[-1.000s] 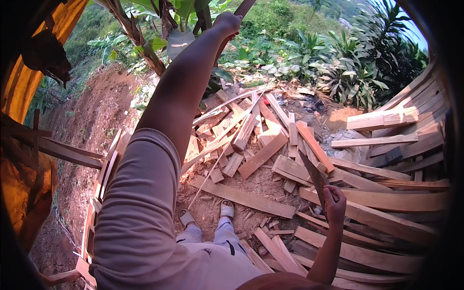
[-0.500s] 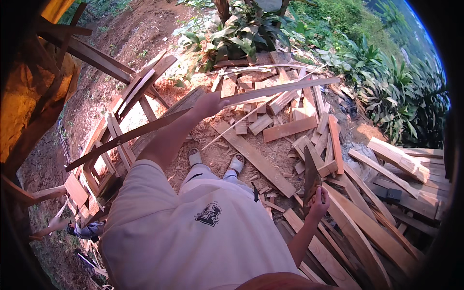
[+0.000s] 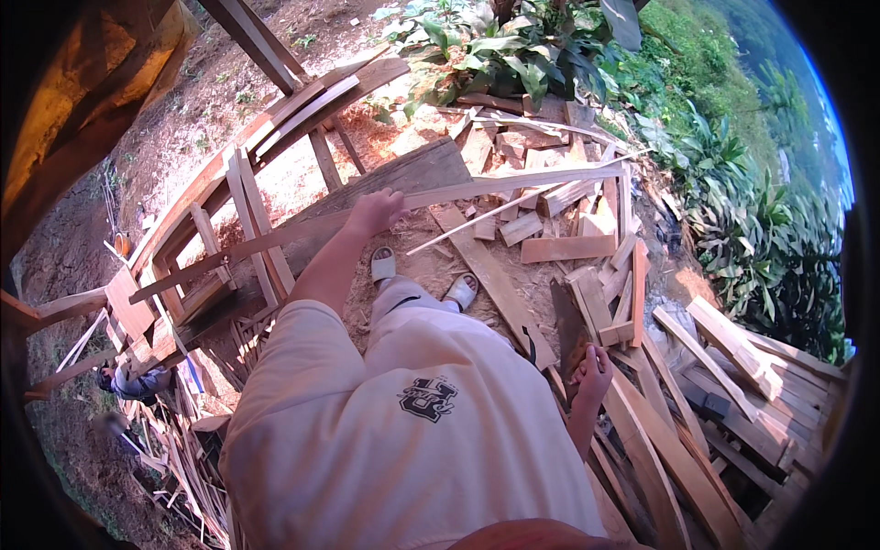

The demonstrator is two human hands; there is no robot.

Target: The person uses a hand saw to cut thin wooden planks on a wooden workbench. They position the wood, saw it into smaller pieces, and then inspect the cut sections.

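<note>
A long, thin wooden plank (image 3: 513, 186) stretches across in front of me, its left part passing over a rough wooden bench frame. My left hand (image 3: 377, 211) is closed on it near its middle, back of the hand upward. Low on my right side, my right hand (image 3: 592, 370) grips a handsaw by its wooden handle. The saw's dark blade (image 3: 568, 321) points away from me, over the offcuts. Behind the plank, a thick weathered board (image 3: 412, 174) rests slanting on the bench frame.
Offcuts (image 3: 568, 248) pile up ahead and right. Longer boards (image 3: 674, 449) lie stacked at my right. The curved wooden bench frame (image 3: 197, 234) stands at left. A plank (image 3: 495, 284) lies on the ground beside my sandals (image 3: 461, 291). A person (image 3: 137, 383) is at far left.
My left hand has drawn the plank closer to the bench frame at left, and it sits more level. The saw remains in my right hand, its blade turned slightly. My view has tilted downward.
</note>
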